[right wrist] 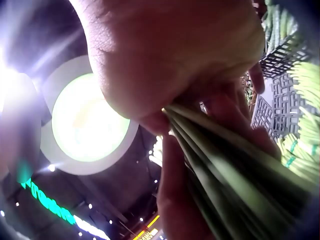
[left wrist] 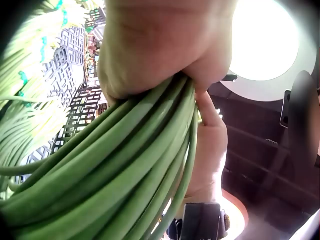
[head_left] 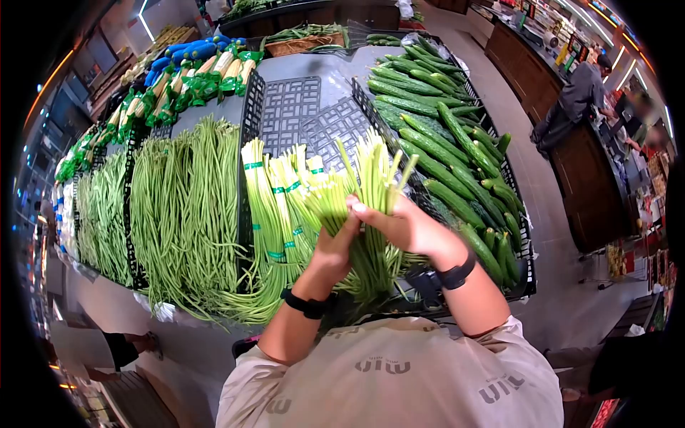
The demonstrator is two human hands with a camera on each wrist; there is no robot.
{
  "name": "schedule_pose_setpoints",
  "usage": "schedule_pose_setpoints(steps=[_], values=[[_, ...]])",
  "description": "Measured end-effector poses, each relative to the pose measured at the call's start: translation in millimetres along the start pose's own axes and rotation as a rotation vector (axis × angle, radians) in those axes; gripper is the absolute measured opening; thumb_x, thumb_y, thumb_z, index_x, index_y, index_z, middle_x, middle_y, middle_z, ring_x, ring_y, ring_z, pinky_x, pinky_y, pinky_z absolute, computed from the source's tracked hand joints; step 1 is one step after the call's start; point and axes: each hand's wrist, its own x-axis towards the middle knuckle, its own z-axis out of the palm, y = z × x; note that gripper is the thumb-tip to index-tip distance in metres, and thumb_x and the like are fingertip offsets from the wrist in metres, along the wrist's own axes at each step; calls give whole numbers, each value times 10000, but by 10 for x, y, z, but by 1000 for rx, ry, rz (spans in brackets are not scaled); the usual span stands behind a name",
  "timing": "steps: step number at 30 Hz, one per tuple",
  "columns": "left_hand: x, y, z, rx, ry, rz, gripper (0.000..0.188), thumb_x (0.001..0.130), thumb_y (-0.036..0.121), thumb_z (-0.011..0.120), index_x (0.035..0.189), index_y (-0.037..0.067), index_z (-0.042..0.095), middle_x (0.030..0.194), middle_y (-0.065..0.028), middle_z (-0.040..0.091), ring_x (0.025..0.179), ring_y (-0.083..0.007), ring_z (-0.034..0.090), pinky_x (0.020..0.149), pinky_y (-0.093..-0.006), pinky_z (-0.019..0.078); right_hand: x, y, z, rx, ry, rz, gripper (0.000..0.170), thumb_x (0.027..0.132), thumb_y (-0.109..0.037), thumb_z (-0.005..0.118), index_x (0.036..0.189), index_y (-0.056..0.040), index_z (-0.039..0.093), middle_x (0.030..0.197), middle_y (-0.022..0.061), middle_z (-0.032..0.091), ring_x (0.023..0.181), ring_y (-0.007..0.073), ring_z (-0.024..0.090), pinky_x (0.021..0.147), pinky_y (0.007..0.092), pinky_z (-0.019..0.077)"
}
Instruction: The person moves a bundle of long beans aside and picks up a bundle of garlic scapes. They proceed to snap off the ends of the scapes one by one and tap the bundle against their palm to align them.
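Both hands hold a loose bunch of long green stems (head_left: 371, 260) with pale ends, upright over the near edge of the display. The left hand (head_left: 337, 250) grips its left part; in the left wrist view the left hand (left wrist: 160, 50) wraps the green stems (left wrist: 115, 165). From the right, the right hand (head_left: 403, 225) grips the bunch, its thumb near the left hand's fingertips. In the right wrist view the right hand (right wrist: 185, 60) closes round the stems (right wrist: 225, 165), its fingers partly hidden. Banded bundles of similar stems (head_left: 285, 214) lie just left of the hands.
Long beans (head_left: 185, 207) fill the section at left, cucumbers (head_left: 449, 164) the crate at right. Behind the hands are black lattice mats (head_left: 291, 107). Wrapped vegetables (head_left: 207, 78) lie at the back left. A person (head_left: 578, 100) stands by a wooden counter (head_left: 528, 71) at right.
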Motion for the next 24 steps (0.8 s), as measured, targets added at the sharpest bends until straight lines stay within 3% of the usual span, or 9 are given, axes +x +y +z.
schedule_pose_setpoints(steps=[3,5,7,11,13,15,17,21,24], values=[[-54,131,4,-404,-155,-246,403,1034,359,521,1291,48,506,1057,-108,648,907,-223,670,732,-348,574,46,-48,-2,125,-95,-50,235,1012,-216,586,1104,-13,663,906,62,705,779,123,670,635,341,531],[-147,35,26,-391,-142,-295,414,1027,381,528,1270,47,510,1011,-97,652,875,-218,667,712,-341,566,103,-216,-17,123,-178,318,246,972,-150,638,1167,-2,647,937,61,684,775,119,635,654,283,538],[-151,-76,-33,-370,-142,-321,426,1020,404,535,1248,45,515,965,-86,657,843,-213,664,693,-335,559,108,-419,60,290,-127,390,315,961,-147,642,1240,-3,616,817,56,670,462,71,562,376,240,484],[-181,-213,-183,-380,-294,-305,434,930,335,697,1222,51,546,907,-80,651,837,-215,662,736,-372,568,96,-301,127,306,-258,469,347,955,-156,652,1280,-43,606,860,66,677,532,91,600,479,251,506],[-171,-174,-196,-326,-317,-327,398,864,275,772,1136,44,595,916,-85,654,834,-222,659,769,-395,563,145,-273,86,-199,-329,-115,389,929,-152,675,1293,-44,590,882,79,682,657,123,648,617,291,541],[-134,-22,-109,-305,-343,-366,291,861,184,737,1081,49,602,883,-65,646,836,-200,646,771,-367,546,236,-476,-151,221,-646,515,789,823,-13,756,1491,-63,339,1055,139,690,1006,161,662,823,335,542],[-77,10,-14,-294,-360,-399,196,857,92,702,1025,54,608,851,-45,639,837,-178,633,774,-339,528,259,-372,-102,187,-124,142,935,809,33,762,1547,-101,202,1200,179,640,1083,164,639,862,339,537],[-57,-62,43,-295,-460,-346,189,824,146,746,918,59,607,869,-53,656,812,-156,633,746,-322,514,391,-375,-128,-219,-241,-324,387,914,-72,688,1277,-11,570,1176,202,631,1085,256,647,878,348,523],[-97,-49,109,-254,-560,-297,205,827,135,747,937,53,594,854,-47,643,791,-153,632,716,-311,512,332,-409,-127,-92,-392,-100,152,955,-75,622,1060,23,671,1077,204,655,1048,314,649,848,353,514]])
